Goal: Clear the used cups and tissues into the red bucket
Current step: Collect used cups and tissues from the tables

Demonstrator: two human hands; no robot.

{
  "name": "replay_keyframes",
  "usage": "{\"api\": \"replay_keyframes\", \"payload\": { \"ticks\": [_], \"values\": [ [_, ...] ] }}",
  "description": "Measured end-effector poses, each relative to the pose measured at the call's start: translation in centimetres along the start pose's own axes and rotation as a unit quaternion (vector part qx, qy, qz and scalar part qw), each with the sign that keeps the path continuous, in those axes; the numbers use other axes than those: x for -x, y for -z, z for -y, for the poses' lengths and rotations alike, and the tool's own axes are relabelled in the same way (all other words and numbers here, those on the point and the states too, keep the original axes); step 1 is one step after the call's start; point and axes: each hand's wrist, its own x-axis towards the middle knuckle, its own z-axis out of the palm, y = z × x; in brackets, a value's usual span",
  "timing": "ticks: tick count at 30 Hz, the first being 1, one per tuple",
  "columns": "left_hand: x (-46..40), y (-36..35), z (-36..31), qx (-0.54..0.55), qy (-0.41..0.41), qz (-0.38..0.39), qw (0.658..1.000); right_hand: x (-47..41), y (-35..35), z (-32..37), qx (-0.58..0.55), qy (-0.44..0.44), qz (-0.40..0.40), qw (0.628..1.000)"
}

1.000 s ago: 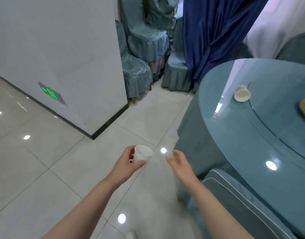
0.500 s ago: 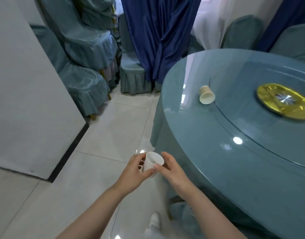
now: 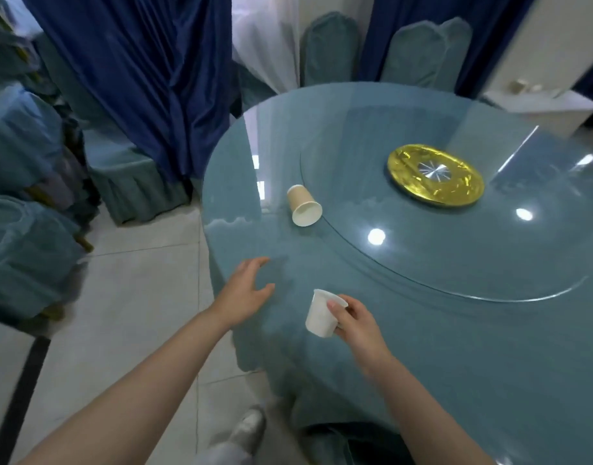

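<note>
right hand [image 3: 353, 322] grips white plastic cup [image 3: 321, 315], thumb on rim, cup tilted, held just above near edge of round teal tabletop [image 3: 456, 323]. left hand [image 3: 246, 286] holds nothing, fingers spread, over tabletop edge. tan paper cup [image 3: 303, 205] lies on its side on tabletop, mouth toward camera, beside glass turntable [image 3: 422, 260]. gold plate [image 3: 436, 179] on turntable.

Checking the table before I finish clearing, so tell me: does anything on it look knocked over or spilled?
Yes: the brown paper cup lies tipped on its side on the table, at the glass turntable's edge, mouth toward the camera. No spill is visible around it.
</note>
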Motion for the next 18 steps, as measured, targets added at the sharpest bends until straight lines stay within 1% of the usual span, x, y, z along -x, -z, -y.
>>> {"api": "replay_keyframes", "payload": {
  "ticks": [3, 5, 7, 9, 12, 14, 16, 18],
  "values": [
    [-7.6, 1.0, -0.9, -0.131, -0.084, 0.045, 0.987, -2.2, 1.1, 0.7, -0.019, -0.016, -0.06, 0.998],
    [-12.0, 1.1, -1.5, -0.228, -0.131, 0.066, 0.963, -3.7, 1.5, 0.9, -0.037, -0.02, -0.1, 0.994],
    [-15.8, 0.9, -2.1, -0.342, -0.191, 0.07, 0.917, -4.8, 1.7, 1.1, -0.052, -0.022, -0.139, 0.989],
    [-19.1, 0.5, -2.6, -0.424, -0.24, 0.078, 0.87, -5.7, 1.7, 1.0, -0.063, -0.024, -0.17, 0.983],
    [-23.3, 0.2, -3.0, -0.515, -0.275, 0.1, 0.806, -6.4, 1.7, 0.6, -0.073, -0.026, -0.202, 0.976],
    [-25.3, 0.0, -3.2, -0.559, -0.285, 0.114, 0.77, -6.5, 1.5, 0.1, -0.081, -0.025, -0.216, 0.973],
    [-26.8, -0.4, -3.4, -0.588, -0.294, 0.135, 0.742, -6.5, 1.3, -0.3, -0.094, -0.027, -0.231, 0.968],
    [-27.6, -0.9, -3.6, -0.598, -0.3, 0.143, 0.729, -6.3, 1.0, -0.7, -0.108, -0.029, -0.242, 0.964]
  ]
}}
